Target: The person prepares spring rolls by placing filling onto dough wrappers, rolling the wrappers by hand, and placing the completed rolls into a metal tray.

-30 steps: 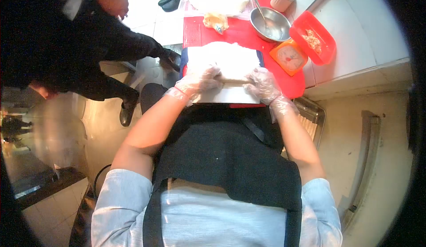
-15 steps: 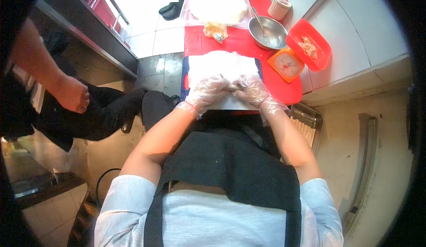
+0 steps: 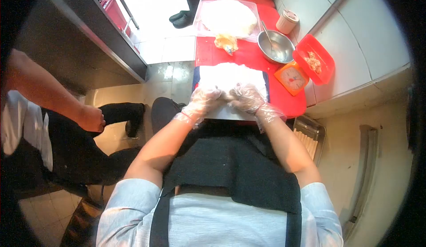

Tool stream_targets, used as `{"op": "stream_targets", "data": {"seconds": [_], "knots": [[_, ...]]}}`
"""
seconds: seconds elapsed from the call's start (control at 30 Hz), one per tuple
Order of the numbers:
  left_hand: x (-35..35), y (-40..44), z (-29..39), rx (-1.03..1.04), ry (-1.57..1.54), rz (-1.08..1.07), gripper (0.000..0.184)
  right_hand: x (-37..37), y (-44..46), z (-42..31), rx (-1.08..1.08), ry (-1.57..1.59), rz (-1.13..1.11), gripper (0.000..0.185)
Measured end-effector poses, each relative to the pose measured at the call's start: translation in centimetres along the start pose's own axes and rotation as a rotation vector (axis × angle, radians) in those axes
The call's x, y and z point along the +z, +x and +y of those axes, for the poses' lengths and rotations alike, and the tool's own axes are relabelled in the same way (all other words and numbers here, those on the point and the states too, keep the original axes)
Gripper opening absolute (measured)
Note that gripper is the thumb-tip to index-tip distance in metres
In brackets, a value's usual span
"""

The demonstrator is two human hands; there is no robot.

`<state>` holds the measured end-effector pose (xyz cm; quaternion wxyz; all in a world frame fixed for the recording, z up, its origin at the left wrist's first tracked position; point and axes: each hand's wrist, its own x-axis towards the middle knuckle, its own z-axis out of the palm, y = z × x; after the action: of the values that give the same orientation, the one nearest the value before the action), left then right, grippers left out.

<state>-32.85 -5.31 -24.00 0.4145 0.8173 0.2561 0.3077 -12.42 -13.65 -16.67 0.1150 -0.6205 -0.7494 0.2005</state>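
Both my hands wear clear plastic gloves and meet near the front edge of a white sheet-like layer (image 3: 230, 73). My left hand (image 3: 206, 99) has its fingers curled inward. My right hand (image 3: 247, 98) mirrors it, thumb and fingers pressed together. Between the fingertips shows a little of a small pale roll (image 3: 229, 97), mostly covered by the gloves. The white layer lies on a blue-edged board (image 3: 266, 79). Beyond it sits a bag of orange filling (image 3: 226, 43), its tip toward me.
On the red table (image 3: 208, 58) stand a clear tray (image 3: 199, 29) with a big white pile, a steel bowl (image 3: 276, 47) with a spoon, a lidded jar (image 3: 287, 21), an orange scale (image 3: 291, 78) and a red container (image 3: 326, 60). Below right, a metal tray (image 3: 310, 136) holds pale sticks. Another person's arm (image 3: 49, 87) is at left.
The view has shifted, so the table and my hands appear lower and slightly right. My hands remain together over the white layer. The other person's arm and legs at left have moved.
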Motion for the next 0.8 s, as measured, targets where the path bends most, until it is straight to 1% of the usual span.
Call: {"op": "stream_targets", "data": {"seconds": [0.03, 0.13, 0.17, 0.23, 0.27, 0.3, 0.37, 0.4, 0.47, 0.5, 0.53, 0.6, 0.63, 0.67, 0.7, 0.73, 0.8], "knots": [[0.0, -0.3, 0.2, -0.028, -0.097, 0.031, 0.019, 0.1, 0.3, -0.5, -0.019, 0.072, 0.004, 0.033], [-0.7, -0.7, 1.1, -0.069, -0.389, 0.027, 0.026, 1.9, 0.6, -1.1, 0.066, 0.047, 0.035, 0.031], [-1.1, -0.7, 2.0, -0.160, -0.560, 0.025, 0.028, 1.4, 0.1, -2.4, 0.104, 0.078, 0.124, 0.029], [-2.0, -0.8, 3.3, -0.131, -0.422, 0.009, 0.031, 1.9, 0.7, -1.5, 0.077, 0.092, 0.061, 0.029], [-2.6, -0.9, 3.6, -0.012, -0.113, -0.006, 0.033, 2.0, 0.9, -1.2, 0.065, 0.097, 0.031, 0.030], [-3.1, -0.9, 3.8, 0.108, 0.198, -0.021, 0.035, 1.9, 1.0, -0.7, 0.000, 0.091, 0.004, 0.030], [-3.5, -1.3, 4.0, 0.084, 0.300, -0.061, 0.039, -0.7, 0.7, -2.3, -0.127, 0.084, -0.049, 0.032], [-3.6, -1.5, 4.0, 0.070, 0.348, -0.082, 0.041, -0.2, 1.0, -2.8, -0.054, 0.199, -0.006, 0.033], [-4.0, -1.2, 3.8, -0.091, 0.013, -0.180, 0.041, 2.1, 1.4, -3.4, 0.097, 0.431, 0.074, 0.035], [-4.2, -0.9, 3.6, -0.173, -0.157, -0.229, 0.041, 5.1, 2.8, -1.0, 0.104, 0.126, 0.062, 0.039], [-4.6, -0.6, 3.6, -0.212, -0.221, -0.259, 0.041, 4.9, 2.6, -0.3, 0.065, 0.301, 0.010, 0.039], [-5.4, 0.3, 4.6, -0.204, -0.055, -0.313, 0.041, 3.7, 1.1, 1.2, 0.002, 0.659, -0.089, 0.040], [-5.7, 0.8, 5.5, -0.173, 0.072, -0.325, 0.041, 1.0, 0.6, 1.0, -0.107, 0.281, -0.029, 0.043], [-6.1, 1.3, 6.8, -0.080, 0.327, -0.324, 0.043, -0.5, 0.5, 1.3, -0.086, -0.039, -0.064, 0.048], [-5.8, 1.3, 6.5, -0.005, 0.402, -0.253, 0.048, -1.2, -0.5, 2.8, -0.072, -0.007, 0.005, 0.047], [-5.3, 1.5, 6.5, -0.016, 0.378, -0.287, 0.048, -2.0, -1.4, 3.3, -0.061, 0.023, 0.074, 0.046], [-3.9, 2.4, 6.6, -0.034, 0.334, -0.347, 0.049, -2.2, -2.1, 3.2, 0.015, -0.006, 0.007, 0.044]]}}
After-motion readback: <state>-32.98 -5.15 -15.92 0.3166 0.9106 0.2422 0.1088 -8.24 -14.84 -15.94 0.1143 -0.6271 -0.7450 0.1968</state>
